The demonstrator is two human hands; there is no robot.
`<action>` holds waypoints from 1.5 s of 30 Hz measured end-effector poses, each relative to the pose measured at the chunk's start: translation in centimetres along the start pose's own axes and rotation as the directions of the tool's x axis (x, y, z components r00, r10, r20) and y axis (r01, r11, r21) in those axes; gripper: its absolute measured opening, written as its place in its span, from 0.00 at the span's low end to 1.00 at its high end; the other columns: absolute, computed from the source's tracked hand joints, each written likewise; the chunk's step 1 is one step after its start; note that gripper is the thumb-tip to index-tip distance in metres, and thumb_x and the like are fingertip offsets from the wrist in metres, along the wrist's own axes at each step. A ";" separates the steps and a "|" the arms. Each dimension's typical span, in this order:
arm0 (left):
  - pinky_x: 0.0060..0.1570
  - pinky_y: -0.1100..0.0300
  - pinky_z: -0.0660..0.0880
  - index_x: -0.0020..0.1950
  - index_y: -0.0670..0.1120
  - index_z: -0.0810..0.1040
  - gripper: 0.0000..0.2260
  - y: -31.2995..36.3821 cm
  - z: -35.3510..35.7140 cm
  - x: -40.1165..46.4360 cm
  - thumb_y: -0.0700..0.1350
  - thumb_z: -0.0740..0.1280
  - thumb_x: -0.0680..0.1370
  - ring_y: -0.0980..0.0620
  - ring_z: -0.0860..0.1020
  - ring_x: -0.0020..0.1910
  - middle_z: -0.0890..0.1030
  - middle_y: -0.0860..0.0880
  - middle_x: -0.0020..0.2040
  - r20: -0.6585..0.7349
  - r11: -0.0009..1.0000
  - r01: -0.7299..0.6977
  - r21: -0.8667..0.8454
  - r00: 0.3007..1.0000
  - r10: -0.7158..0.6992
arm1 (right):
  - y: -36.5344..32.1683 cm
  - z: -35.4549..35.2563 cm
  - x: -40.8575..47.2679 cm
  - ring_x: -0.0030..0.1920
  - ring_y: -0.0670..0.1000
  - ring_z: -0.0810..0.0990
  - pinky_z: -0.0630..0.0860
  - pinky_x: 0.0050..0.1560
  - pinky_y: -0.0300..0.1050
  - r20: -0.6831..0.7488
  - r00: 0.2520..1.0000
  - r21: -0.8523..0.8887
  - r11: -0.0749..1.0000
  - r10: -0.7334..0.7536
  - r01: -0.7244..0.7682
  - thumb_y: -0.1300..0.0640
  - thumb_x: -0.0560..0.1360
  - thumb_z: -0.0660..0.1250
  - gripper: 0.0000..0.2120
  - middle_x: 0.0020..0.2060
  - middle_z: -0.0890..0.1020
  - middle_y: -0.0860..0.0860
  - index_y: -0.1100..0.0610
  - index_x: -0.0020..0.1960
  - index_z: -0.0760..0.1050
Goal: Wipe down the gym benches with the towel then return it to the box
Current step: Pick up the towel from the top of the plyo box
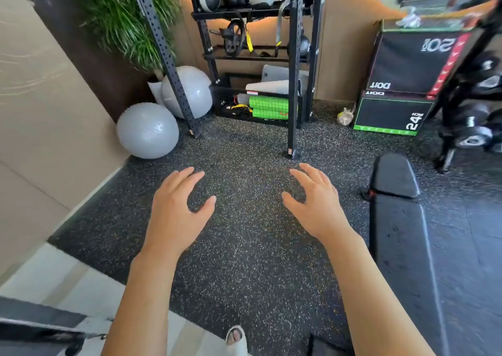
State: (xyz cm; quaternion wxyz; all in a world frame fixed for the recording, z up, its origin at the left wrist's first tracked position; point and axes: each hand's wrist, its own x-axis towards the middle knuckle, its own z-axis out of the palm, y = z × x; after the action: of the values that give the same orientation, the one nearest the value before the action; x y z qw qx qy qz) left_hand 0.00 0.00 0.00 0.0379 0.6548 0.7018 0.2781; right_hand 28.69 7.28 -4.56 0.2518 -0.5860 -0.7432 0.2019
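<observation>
My left hand [178, 209] and my right hand [316, 202] are held out in front of me over the speckled rubber floor, both empty with fingers spread. A black padded gym bench [399, 219] lies at the right, just beyond my right forearm. A white crumpled towel [408, 18] rests on top of the stacked black plyo box [413, 62] at the far right, well out of reach of either hand.
A black storage rack [294, 64] with balls, straps and a green foam roller [269, 107] stands ahead. Two grey exercise balls [148, 130] sit by the left wall under a plant. A dumbbell rack [475, 105] is at the right edge. My sandalled foot [235, 338] shows below.
</observation>
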 end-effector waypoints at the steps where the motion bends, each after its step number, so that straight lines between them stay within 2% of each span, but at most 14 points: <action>1: 0.80 0.43 0.60 0.77 0.55 0.72 0.26 -0.4 0.4 1.1 0.57 0.70 0.80 0.51 0.61 0.81 0.68 0.55 0.79 0.000 1.000 -0.025 -0.016 1.000 0.025 | 0.1 0.1 0.6 0.82 0.52 0.54 0.54 0.80 0.62 -0.014 1.000 -0.002 1.000 0.007 -0.007 0.39 0.81 0.64 0.30 0.82 0.60 0.45 0.45 0.80 0.64; 4: 0.80 0.41 0.60 0.77 0.55 0.72 0.26 -1.1 1.3 5.0 0.56 0.70 0.80 0.51 0.60 0.81 0.67 0.55 0.80 0.057 0.997 -0.060 -0.053 0.996 0.063 | 0.2 0.2 2.8 0.82 0.53 0.54 0.55 0.80 0.63 -0.042 0.997 -0.029 0.997 0.064 -0.065 0.39 0.81 0.65 0.30 0.82 0.61 0.45 0.45 0.80 0.65; 9: 0.80 0.44 0.59 0.77 0.56 0.71 0.26 -3.6 2.4 11.0 0.57 0.69 0.80 0.52 0.59 0.82 0.67 0.56 0.80 0.080 0.988 -0.118 -0.096 0.989 0.126 | -1.1 1.1 7.4 0.82 0.53 0.54 0.56 0.80 0.63 -0.085 0.989 -0.067 0.990 0.121 -0.127 0.40 0.81 0.64 0.30 0.82 0.61 0.45 0.45 0.80 0.64; 14: 0.79 0.39 0.61 0.77 0.55 0.71 0.26 -7.3 2.3 16.0 0.58 0.68 0.80 0.51 0.60 0.82 0.67 0.56 0.80 0.107 0.979 -0.177 -0.100 0.976 0.188 | -3.9 3.4 11.4 0.82 0.52 0.54 0.55 0.80 0.63 -0.121 0.982 -0.081 0.985 0.142 -0.153 0.40 0.81 0.63 0.30 0.82 0.60 0.44 0.46 0.81 0.64; 19: 0.77 0.33 0.60 0.77 0.56 0.72 0.26 -9.9 2.6 19.3 0.58 0.69 0.80 0.50 0.60 0.82 0.68 0.55 0.80 0.105 0.980 -0.160 -0.122 0.979 0.173 | -5.9 5.0 14.2 0.82 0.51 0.55 0.56 0.80 0.62 -0.136 0.976 -0.135 0.972 0.172 -0.190 0.39 0.81 0.63 0.30 0.82 0.61 0.45 0.46 0.80 0.64; 24: 0.77 0.31 0.59 0.78 0.56 0.70 0.27 -10.8 3.7 22.0 0.59 0.68 0.80 0.49 0.59 0.82 0.66 0.55 0.81 0.123 0.984 -0.124 -0.131 0.982 0.140 | -6.3 4.8 16.3 0.81 0.51 0.56 0.56 0.80 0.60 -0.174 0.966 -0.188 0.956 0.192 -0.224 0.39 0.81 0.63 0.30 0.81 0.62 0.45 0.47 0.80 0.64; 35: 0.78 0.32 0.59 0.79 0.56 0.68 0.26 -8.5 8.9 30.0 0.60 0.65 0.81 0.50 0.59 0.82 0.65 0.55 0.81 0.168 0.974 -0.198 -0.106 0.962 0.214 | -2.4 4.5 22.4 0.82 0.52 0.56 0.57 0.81 0.62 -0.211 0.943 -0.228 0.926 0.256 -0.302 0.37 0.80 0.60 0.32 0.81 0.61 0.46 0.48 0.81 0.62; 45: 0.79 0.36 0.58 0.79 0.55 0.69 0.26 -1.2 15.3 40.1 0.59 0.64 0.82 0.50 0.59 0.82 0.65 0.55 0.81 0.184 0.964 -0.240 -0.116 0.948 0.259 | 6.0 -0.1 31.5 0.82 0.53 0.56 0.57 0.80 0.62 -0.242 0.920 -0.166 0.921 0.307 -0.351 0.38 0.81 0.60 0.32 0.82 0.62 0.47 0.48 0.81 0.63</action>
State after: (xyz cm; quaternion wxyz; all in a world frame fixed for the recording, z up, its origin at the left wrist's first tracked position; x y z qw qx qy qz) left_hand -0.26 42.93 -0.95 0.1021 0.7602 0.5925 0.2461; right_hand 27.48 39.35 -3.76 0.2293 -0.7441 -0.6194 0.1000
